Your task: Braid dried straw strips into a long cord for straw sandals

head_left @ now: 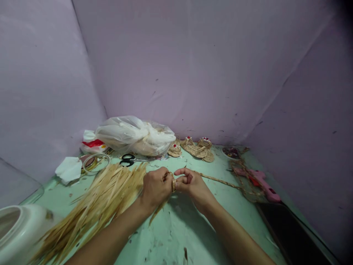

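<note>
My left hand (156, 186) is closed like a fist around a small loop of braided straw cord (173, 185). Thumb and fingers of my right hand (195, 187) pinch the same cord from the other side, close against the left hand. From behind the right hand a length of the braid (220, 180) runs right across the table. A thin loose strip (157, 212) hangs below my left hand. Beside the left forearm lies a spread of flat dry straw strips (102, 204). What the palms enclose is hidden.
A knotted plastic bag (132, 136), black-handled scissors (128, 160) and small beaded woven slippers (194, 149) lie along the back. At right are a pink glue gun (264, 184) and a dark flat panel (292, 232). A white tub (30, 228) stands front left on the green table (165, 243).
</note>
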`<state>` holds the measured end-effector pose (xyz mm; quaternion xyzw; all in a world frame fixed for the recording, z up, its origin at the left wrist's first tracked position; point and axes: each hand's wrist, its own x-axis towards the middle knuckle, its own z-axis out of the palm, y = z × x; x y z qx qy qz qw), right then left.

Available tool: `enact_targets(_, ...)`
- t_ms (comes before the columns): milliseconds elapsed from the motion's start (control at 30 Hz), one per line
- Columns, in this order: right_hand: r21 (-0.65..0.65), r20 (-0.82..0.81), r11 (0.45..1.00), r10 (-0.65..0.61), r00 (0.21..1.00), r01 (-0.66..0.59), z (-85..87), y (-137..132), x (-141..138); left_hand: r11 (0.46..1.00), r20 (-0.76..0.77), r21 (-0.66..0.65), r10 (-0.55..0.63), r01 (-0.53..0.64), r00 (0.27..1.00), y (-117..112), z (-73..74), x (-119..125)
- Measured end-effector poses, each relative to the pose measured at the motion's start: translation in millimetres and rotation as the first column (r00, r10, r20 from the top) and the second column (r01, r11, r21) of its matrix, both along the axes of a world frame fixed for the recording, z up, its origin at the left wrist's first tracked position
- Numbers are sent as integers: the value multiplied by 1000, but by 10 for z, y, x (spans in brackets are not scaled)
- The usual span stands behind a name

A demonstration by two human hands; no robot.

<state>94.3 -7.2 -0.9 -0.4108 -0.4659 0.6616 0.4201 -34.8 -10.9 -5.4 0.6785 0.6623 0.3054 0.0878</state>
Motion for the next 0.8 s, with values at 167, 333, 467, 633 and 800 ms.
enact_targets(167,227,211,937,-313,926,265,-136,0,-62,997,136,42,63,-69,989,36,-126,19)
enact_targets(333,271,255,924,-340,905,270,-89,-46,-106,985,162,-17,170,-170,972,41,-128,52)
enact_targets(467,132,128,959,-268,955,252,-66,-59,-143,977,160,-24,215,-214,963,25,-91,93)
enact_targets(633,21,22,944,-329,944,329,-108,-53,-165,975,176,-11,221,-223,959,29,-106,107)
enact_targets(800,-296,-57,954,-70,996,50,-47,-42,-74,975,173,136,151,-176,973,-1,-157,102)
